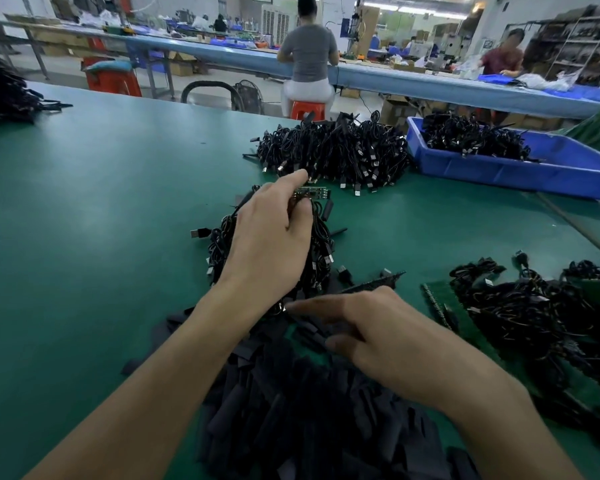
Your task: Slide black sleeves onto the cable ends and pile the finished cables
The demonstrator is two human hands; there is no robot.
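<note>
Head view. The green table (84, 202) carries all the work items.

The left hand (271, 244) hovers over a small bundle of black cables (323, 244) near the table's middle. Its fingers are curled round a small green circuit board (312, 192) at one cable end, with the index finger laid straight along the top. A black sleeve (328, 206) sits on the cable just right of the board. Markings on the board are too small to read. A USB plug (198, 233) sticks out of the bundle on its left.

The right hand (378, 334) is over the heap of loose black sleeves (291, 410) at the near edge. Its fingers are stretched out and loosely spread, gripping nothing visible. Motion blur hides whether the fingertips touch the sleeves. The sleeves are short, flat, matt tubes, and the heap is cut off by the bottom of the frame.

A large pile of coiled cables (333, 154) lies toward the far edge. Just right of it stands a blue bin (499, 168) holding more cables. A further tangled heap (541, 317) lies at the right edge, partly on green boards (437, 296). Another dark pile (4, 91) sits at the far left corner, cut off.
</note>
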